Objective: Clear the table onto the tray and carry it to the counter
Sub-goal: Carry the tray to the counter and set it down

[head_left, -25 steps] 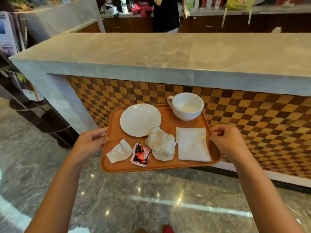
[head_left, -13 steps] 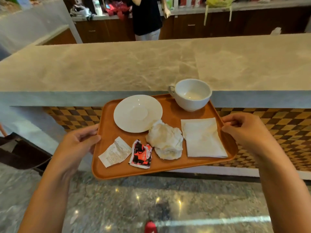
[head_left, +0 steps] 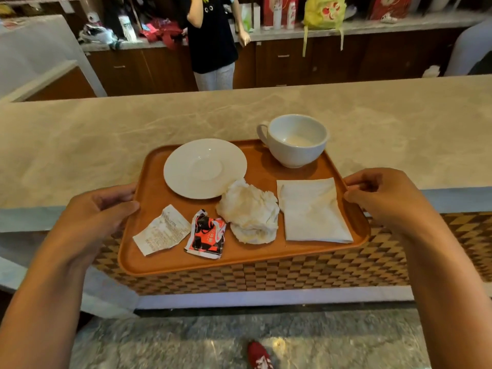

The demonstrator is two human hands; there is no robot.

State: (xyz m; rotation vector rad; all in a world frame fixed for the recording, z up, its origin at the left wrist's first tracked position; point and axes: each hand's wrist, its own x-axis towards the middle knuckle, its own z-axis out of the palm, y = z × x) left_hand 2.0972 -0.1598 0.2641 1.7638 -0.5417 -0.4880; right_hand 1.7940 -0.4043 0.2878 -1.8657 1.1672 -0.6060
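Note:
I hold an orange-brown tray (head_left: 239,258) level, its far half over the marble counter (head_left: 106,145). My left hand (head_left: 98,217) grips the tray's left rim and my right hand (head_left: 383,195) grips its right rim. On the tray lie a white saucer (head_left: 205,167), a white cup (head_left: 296,139) with a little pale liquid, a crumpled tissue (head_left: 249,211), a folded napkin (head_left: 311,209), a creased receipt (head_left: 162,230) and a red and black wrapper (head_left: 206,235).
The counter front has a checkered wood panel (head_left: 346,267). A person in a black shirt (head_left: 210,38) stands behind the counter by a cluttered back shelf (head_left: 292,30). My red shoe (head_left: 259,355) shows on the polished stone floor (head_left: 186,342).
I have stepped up to the counter and raised the tray, so its far edge with the cup now reaches over the countertop. Both hands keep their grip.

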